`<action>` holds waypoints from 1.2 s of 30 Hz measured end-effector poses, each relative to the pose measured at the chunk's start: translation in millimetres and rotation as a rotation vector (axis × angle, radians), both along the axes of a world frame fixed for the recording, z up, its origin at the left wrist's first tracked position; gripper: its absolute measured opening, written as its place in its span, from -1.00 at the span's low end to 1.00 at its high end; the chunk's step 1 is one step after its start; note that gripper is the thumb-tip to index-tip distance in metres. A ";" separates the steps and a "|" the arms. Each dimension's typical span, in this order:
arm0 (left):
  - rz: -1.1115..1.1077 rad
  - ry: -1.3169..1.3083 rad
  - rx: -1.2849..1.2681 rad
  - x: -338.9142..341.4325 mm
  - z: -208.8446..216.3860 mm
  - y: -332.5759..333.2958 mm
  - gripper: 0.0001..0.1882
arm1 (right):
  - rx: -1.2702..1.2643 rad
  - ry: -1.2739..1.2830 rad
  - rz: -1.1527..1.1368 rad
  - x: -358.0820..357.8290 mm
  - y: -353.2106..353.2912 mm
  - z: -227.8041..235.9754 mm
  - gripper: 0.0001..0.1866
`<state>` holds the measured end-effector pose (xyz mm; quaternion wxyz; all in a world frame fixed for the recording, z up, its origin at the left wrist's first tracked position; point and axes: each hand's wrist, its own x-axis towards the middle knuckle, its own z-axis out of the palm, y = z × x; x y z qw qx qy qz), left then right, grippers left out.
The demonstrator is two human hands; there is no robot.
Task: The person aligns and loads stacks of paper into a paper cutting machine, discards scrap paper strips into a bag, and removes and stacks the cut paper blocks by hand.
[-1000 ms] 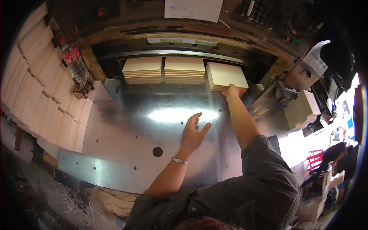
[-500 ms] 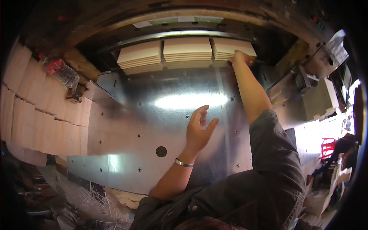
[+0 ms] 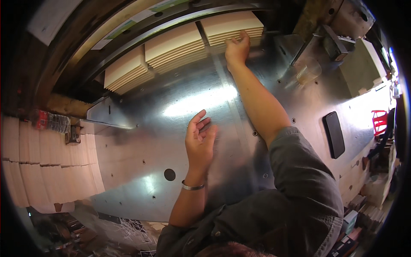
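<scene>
Three stacks of cream-coloured sheets or boards stand in a row at the far side of a metal table (image 3: 128, 156): the left stack (image 3: 125, 70), the middle stack (image 3: 173, 43) and the right stack (image 3: 233, 25). My right hand (image 3: 238, 50) is at the front edge of the right stack, thumb and forefinger apart, fingertips against or just before the layers. Its other fingers are partly hidden. Nearer to me, my left hand (image 3: 199, 143) hovers over the metal with loosely bent fingers and nothing in it. A metal bracelet (image 3: 192, 186) circles that wrist.
Long pale stacks (image 3: 47, 154) line the left side, with a plastic bottle (image 3: 53, 121) on top beside a small metal block (image 3: 73, 133). At right are a clear cup (image 3: 309, 70), a black phone (image 3: 334, 135) and a pale block-like stack (image 3: 364, 68). A metal bar (image 3: 171, 29) spans above the stacks.
The view has swung toward the right, bringing the phone into full sight. My right hand has gone from the right stack's near right corner to its front edge. My left hand stays open above the table.
</scene>
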<state>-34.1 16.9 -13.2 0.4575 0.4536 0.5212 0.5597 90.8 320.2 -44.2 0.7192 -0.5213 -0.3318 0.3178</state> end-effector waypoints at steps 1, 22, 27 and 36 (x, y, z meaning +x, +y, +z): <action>0.002 -0.023 -0.008 -0.2 -0.1 -0.4 -0.51 | -0.006 0.007 -0.003 0.2 0.0 0.4 -0.18; 0.033 -0.022 0.010 -2.5 13.9 52.5 -0.42 | -0.022 -0.182 -0.100 -13.8 -5.5 10.3 -0.15; 0.089 -0.272 0.201 -8.7 9.1 177.1 -0.27 | -0.046 -0.205 -0.050 -9.1 -11.6 16.6 -0.13; 0.428 -0.600 0.206 -9.7 -10.4 250.4 -0.10 | -0.020 -0.193 -0.037 -8.1 -11.2 14.9 -0.11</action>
